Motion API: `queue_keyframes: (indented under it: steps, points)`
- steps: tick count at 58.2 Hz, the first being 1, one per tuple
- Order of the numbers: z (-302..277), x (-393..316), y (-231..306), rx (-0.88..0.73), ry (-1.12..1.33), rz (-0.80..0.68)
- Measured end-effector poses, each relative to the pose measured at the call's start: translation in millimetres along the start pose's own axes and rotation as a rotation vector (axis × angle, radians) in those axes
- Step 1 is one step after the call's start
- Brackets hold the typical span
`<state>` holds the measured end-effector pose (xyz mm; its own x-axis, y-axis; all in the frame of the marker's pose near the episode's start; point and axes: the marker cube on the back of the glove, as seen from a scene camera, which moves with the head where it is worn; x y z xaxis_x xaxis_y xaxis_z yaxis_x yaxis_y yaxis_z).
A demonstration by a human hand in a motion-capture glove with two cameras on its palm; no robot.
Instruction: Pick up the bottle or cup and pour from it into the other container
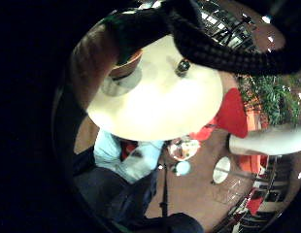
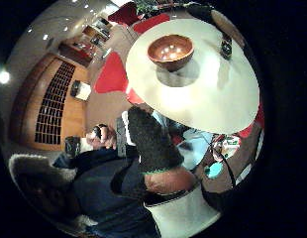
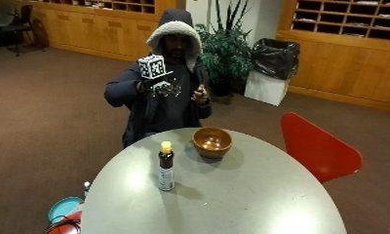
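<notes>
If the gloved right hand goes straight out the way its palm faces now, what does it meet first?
Probably the wooden bowl: it sits nearest the right hand on the table, centred in the thumb-side palm view. The bottle stands farther off. Depth is unclear.

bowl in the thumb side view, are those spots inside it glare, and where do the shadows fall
Thumb side palm view: the spots in the wooden bowl are reflected lights; its shadow lies on the table beside it. Outside view: the bottle throws a soft shadow towards the camera.
</notes>
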<state>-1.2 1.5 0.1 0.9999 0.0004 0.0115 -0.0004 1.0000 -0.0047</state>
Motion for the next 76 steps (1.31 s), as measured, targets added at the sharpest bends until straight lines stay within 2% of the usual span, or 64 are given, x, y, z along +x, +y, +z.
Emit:
queue_keyframes:
  steps: [33, 41, 46, 53, 72, 76]
  points:
    - [4, 29, -14, 0.030, 0.003, 0.051]
    - [6, 56, -25, 0.039, -0.013, 0.110]
    - [7, 77, -46, 0.121, -0.027, 0.265]
    - [12, 110, -53, 0.041, -0.049, 0.172]
    - [45, 193, -111, 0.040, -0.163, 0.290]
    - [60, 209, -126, 0.085, -0.198, 0.294]
